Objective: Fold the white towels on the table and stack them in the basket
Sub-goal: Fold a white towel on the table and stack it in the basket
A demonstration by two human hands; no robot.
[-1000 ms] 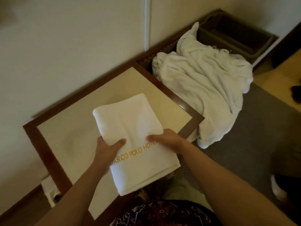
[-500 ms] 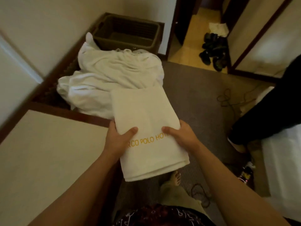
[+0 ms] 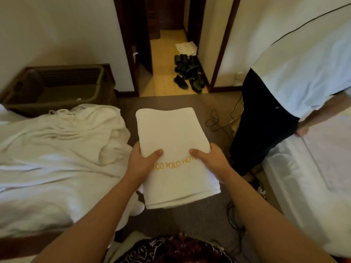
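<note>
A folded white towel [image 3: 174,141] with orange hotel lettering hangs flat in the air over the carpet. My left hand [image 3: 140,162] grips its left edge, thumb on top. My right hand [image 3: 210,158] grips its right edge the same way. A dark brown basket [image 3: 57,88] stands at the far left against the wall, and I see nothing inside it. A heap of unfolded white towels [image 3: 62,152] lies between me and the basket, to the left of the held towel.
Another person [image 3: 281,92] in a white shirt and dark trousers stands close on the right, a hand on a white bed [image 3: 313,177]. Cables [image 3: 216,122] lie on the carpet. Dark shoes [image 3: 188,73] sit in the doorway ahead.
I have lifted the folded towel off the table and turned right with it. The table has left the view; the basket and towel heap now lie to the left.
</note>
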